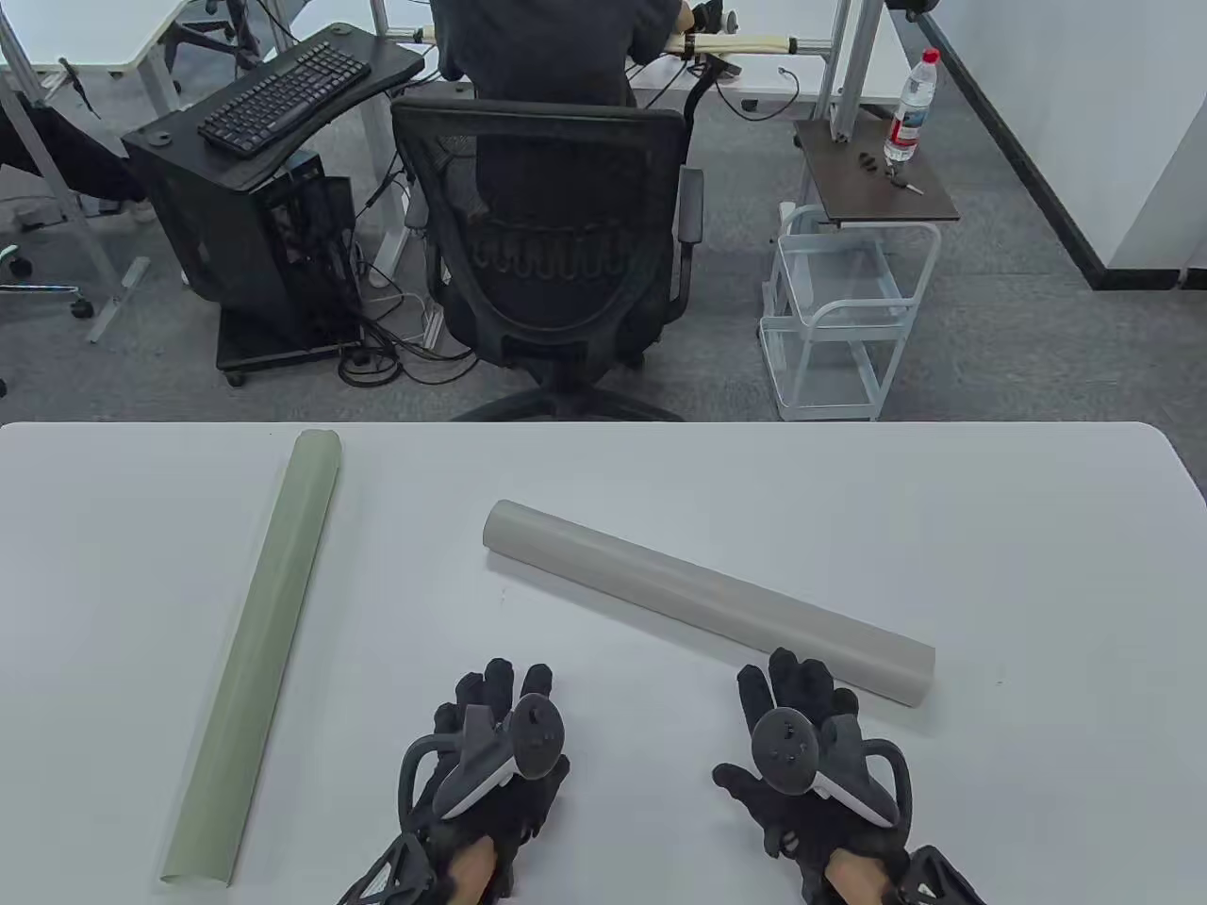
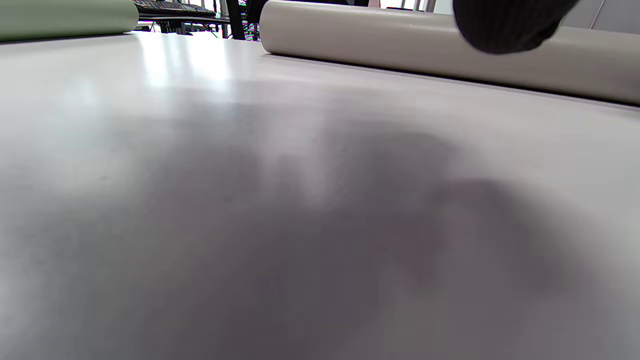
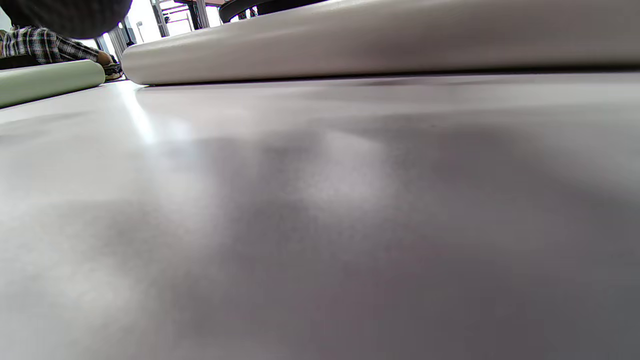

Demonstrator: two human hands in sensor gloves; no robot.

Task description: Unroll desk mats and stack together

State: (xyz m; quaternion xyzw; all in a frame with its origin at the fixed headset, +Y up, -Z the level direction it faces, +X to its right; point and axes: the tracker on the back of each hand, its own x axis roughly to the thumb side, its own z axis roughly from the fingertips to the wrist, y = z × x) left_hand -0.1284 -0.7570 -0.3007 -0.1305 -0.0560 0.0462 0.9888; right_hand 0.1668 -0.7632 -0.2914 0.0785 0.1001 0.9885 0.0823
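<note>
A rolled pale green desk mat (image 1: 259,650) lies on the white table (image 1: 603,490) at the left, running from near to far. A rolled grey desk mat (image 1: 702,600) lies slanted at the middle right. My left hand (image 1: 490,745) rests flat on the table at the bottom centre, holding nothing. My right hand (image 1: 801,735) rests flat just in front of the grey roll's near right end, holding nothing. In the left wrist view the grey roll (image 2: 425,47) and the green roll (image 2: 65,17) lie ahead. The right wrist view shows the grey roll (image 3: 375,42) close and the green roll (image 3: 47,80) farther left.
Beyond the table's far edge a person sits on a black office chair (image 1: 556,245). A white wire cart (image 1: 839,311) stands to the right of the chair. A black stand with a keyboard (image 1: 283,94) is at the left.
</note>
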